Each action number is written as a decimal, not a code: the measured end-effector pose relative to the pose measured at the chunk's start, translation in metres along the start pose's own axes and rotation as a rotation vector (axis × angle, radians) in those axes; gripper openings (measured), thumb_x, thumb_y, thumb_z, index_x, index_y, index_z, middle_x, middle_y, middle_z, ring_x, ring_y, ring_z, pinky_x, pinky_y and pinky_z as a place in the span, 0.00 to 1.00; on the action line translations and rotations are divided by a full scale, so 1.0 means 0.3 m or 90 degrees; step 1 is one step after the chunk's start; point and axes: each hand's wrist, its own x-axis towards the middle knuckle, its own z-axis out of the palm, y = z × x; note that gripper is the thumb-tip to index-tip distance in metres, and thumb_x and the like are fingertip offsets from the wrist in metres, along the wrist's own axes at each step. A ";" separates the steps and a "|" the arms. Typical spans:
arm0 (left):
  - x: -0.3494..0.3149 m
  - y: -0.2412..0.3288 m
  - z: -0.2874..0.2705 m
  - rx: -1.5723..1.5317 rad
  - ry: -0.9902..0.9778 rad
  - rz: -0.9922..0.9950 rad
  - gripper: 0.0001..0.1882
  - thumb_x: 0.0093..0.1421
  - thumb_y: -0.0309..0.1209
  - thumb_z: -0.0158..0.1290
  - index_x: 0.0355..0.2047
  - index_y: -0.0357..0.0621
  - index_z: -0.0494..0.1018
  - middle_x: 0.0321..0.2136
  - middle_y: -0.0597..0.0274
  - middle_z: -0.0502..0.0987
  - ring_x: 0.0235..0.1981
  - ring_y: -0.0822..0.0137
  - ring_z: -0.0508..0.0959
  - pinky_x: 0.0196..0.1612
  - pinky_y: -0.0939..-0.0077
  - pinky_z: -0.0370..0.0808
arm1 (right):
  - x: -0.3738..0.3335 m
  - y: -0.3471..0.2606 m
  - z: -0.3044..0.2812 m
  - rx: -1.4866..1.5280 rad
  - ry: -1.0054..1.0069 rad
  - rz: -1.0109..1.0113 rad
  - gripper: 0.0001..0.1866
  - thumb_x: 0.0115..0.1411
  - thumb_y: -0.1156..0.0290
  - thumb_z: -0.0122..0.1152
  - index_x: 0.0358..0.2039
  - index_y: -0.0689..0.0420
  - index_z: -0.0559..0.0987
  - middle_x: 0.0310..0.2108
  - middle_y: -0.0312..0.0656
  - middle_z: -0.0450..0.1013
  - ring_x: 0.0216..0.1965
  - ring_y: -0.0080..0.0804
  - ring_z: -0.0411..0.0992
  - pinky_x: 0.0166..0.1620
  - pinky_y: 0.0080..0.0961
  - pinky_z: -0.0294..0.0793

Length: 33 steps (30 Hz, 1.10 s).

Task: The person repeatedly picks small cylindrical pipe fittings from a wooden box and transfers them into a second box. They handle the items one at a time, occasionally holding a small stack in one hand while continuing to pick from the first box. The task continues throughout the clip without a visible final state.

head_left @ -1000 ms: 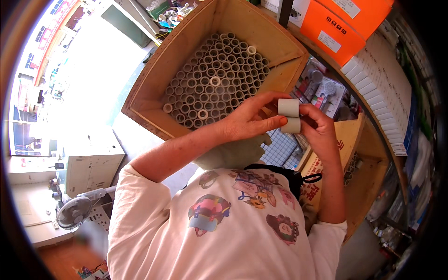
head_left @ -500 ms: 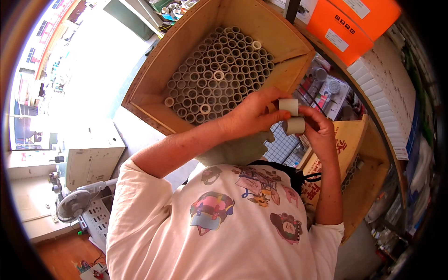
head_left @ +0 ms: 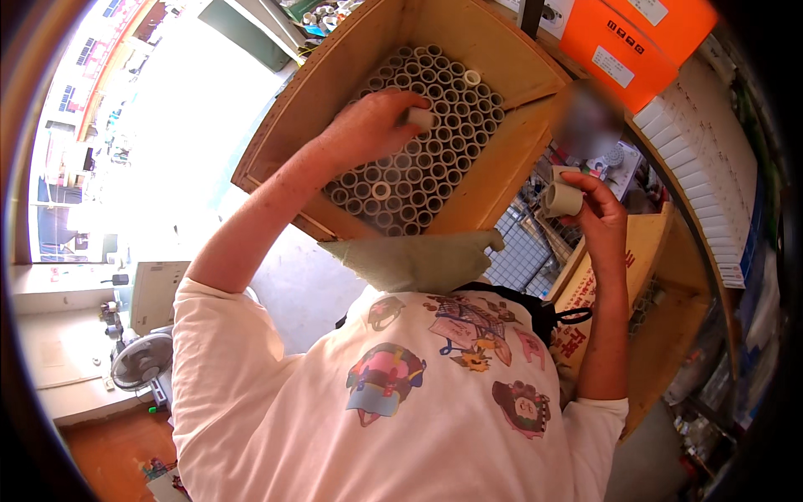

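My left hand (head_left: 372, 125) reaches over the wooden box (head_left: 493, 50), its fingers closed on a short pale grey pipe coupling (head_left: 421, 119). Beneath it, rows of similar couplings (head_left: 431, 171) stand on end, packed side by side, their round openings facing up. To the right of the box, my right hand (head_left: 600, 213) is raised and closed around another coupling (head_left: 565, 199). A further pale piece shows just above that one, under my fingers, partly hidden. My left hand and forearm cover some of the rows at the left of the box.
A grey-green cloth (head_left: 410, 261) hangs at the box's near edge. A second wooden box (head_left: 669, 326) with couplings stands low on the right. Orange cartons (head_left: 623, 50) sit at the upper right beside stacked white boxes (head_left: 690, 176). A fan (head_left: 140, 361) is at the left.
My left hand has moved away from my right hand, up and left over the box, carrying a coupling. My right hand has shifted slightly right and up with its pieces.
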 end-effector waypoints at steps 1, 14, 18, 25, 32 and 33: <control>-0.007 -0.027 -0.010 0.102 0.004 -0.004 0.16 0.54 0.28 0.55 0.44 0.40 0.72 0.36 0.51 0.77 0.36 0.57 0.78 0.40 0.68 0.75 | 0.000 -0.004 -0.001 -0.009 0.004 -0.001 0.13 0.59 0.80 0.54 0.43 0.54 0.78 0.40 0.32 0.76 0.35 0.16 0.73 0.33 0.12 0.73; -0.033 -0.224 0.011 0.403 -0.345 -0.282 0.11 0.51 0.27 0.51 0.34 0.37 0.77 0.35 0.48 0.78 0.39 0.52 0.78 0.40 0.62 0.76 | -0.004 -0.014 0.001 -0.005 0.007 -0.016 0.10 0.60 0.78 0.55 0.42 0.54 0.78 0.40 0.30 0.75 0.35 0.14 0.72 0.33 0.10 0.71; -0.043 -0.385 0.113 0.361 -0.285 -0.272 0.12 0.51 0.29 0.53 0.35 0.37 0.77 0.31 0.48 0.79 0.35 0.53 0.80 0.37 0.63 0.77 | -0.008 -0.018 0.003 -0.013 0.012 -0.012 0.10 0.59 0.78 0.55 0.42 0.54 0.78 0.40 0.30 0.75 0.35 0.14 0.72 0.33 0.10 0.71; -0.010 -0.369 0.118 0.193 -0.330 -0.452 0.12 0.53 0.29 0.55 0.36 0.35 0.74 0.23 0.47 0.78 0.19 0.58 0.79 0.21 0.66 0.78 | -0.004 -0.010 -0.005 -0.018 0.010 -0.026 0.11 0.59 0.79 0.56 0.41 0.54 0.78 0.40 0.30 0.75 0.35 0.14 0.72 0.32 0.10 0.71; -0.006 -0.477 0.156 0.089 -0.341 -0.450 0.15 0.53 0.29 0.53 0.41 0.36 0.72 0.26 0.48 0.78 0.18 0.56 0.79 0.19 0.63 0.77 | -0.007 -0.007 -0.006 -0.029 0.023 -0.017 0.10 0.59 0.79 0.55 0.41 0.53 0.79 0.40 0.31 0.75 0.35 0.15 0.72 0.32 0.10 0.71; 0.002 -0.500 0.159 0.097 -0.364 -0.461 0.15 0.53 0.29 0.52 0.41 0.36 0.72 0.27 0.48 0.78 0.19 0.56 0.79 0.18 0.63 0.77 | -0.006 -0.007 -0.004 -0.029 0.022 -0.020 0.10 0.59 0.79 0.55 0.41 0.53 0.79 0.40 0.31 0.76 0.35 0.15 0.72 0.32 0.11 0.71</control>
